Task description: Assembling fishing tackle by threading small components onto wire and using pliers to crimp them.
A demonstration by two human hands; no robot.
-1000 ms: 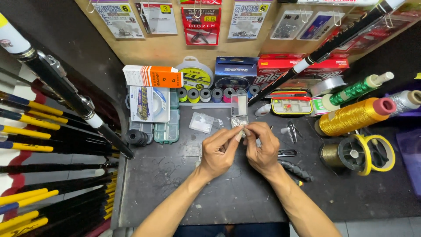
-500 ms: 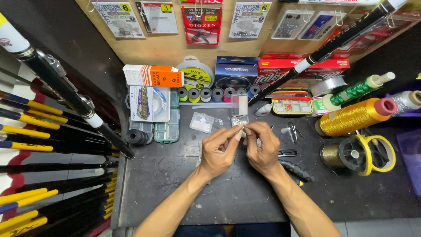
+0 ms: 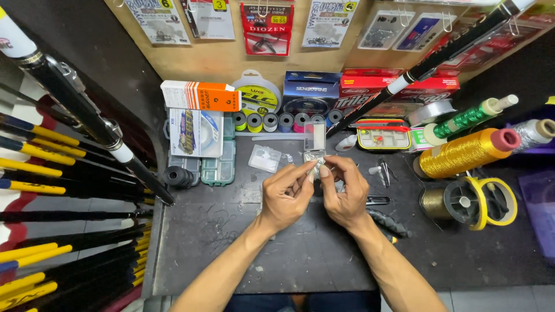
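My left hand [image 3: 284, 196] and my right hand [image 3: 344, 190] meet fingertip to fingertip over the middle of the dark worktop [image 3: 300, 254]. Between the thumbs and forefingers they pinch a tiny silvery item [image 3: 315, 169]; it is too small to identify. Just beyond the fingertips stands a small clear plastic box [image 3: 315, 138] with its lid up. A small clear plastic bag [image 3: 265, 158] lies flat to the left of my hands.
Fishing rods [image 3: 69, 190] fill the left side and one rod [image 3: 428, 63] crosses the top right. At the back stand line boxes, small thread spools [image 3: 277, 122] and a green tackle box [image 3: 217, 167]. A gold thread cone [image 3: 465, 153], a yellow spool [image 3: 471, 202] and pliers [image 3: 384, 222] lie right.
My fingertips have shifted slightly around the tiny item; the hands stay in the same spot and nothing else has moved.
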